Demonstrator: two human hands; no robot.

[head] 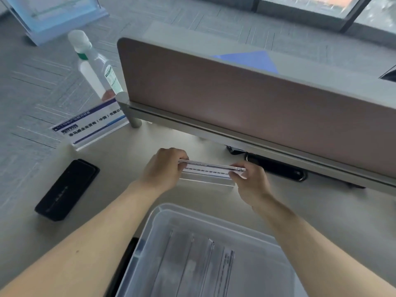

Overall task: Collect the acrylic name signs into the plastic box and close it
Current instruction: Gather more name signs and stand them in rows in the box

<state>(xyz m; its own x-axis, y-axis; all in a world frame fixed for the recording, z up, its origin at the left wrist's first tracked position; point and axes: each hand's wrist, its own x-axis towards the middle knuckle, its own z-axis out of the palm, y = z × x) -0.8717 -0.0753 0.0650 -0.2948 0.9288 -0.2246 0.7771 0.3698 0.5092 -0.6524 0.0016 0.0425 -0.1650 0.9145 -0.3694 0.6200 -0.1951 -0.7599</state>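
I hold one acrylic name sign (209, 171) by its two ends just above the desk, seen from its top edge. My left hand (162, 170) pinches its left end and my right hand (250, 183) pinches its right end. The clear plastic box (154, 224) stands open right in front of me, below the hands, with several flat acrylic signs (199, 269) lying inside. A second acrylic name sign (92, 125) with a white and blue printed card stands at the desk's far left corner. No lid is visible.
A brown desk partition (246, 97) on a grey frame runs behind the held sign. A clear bottle (94, 65) with a white cap stands at the left corner. A black case (68, 189) lies on the desk's left side. Dark cable hardware (276, 168) sits under the partition.
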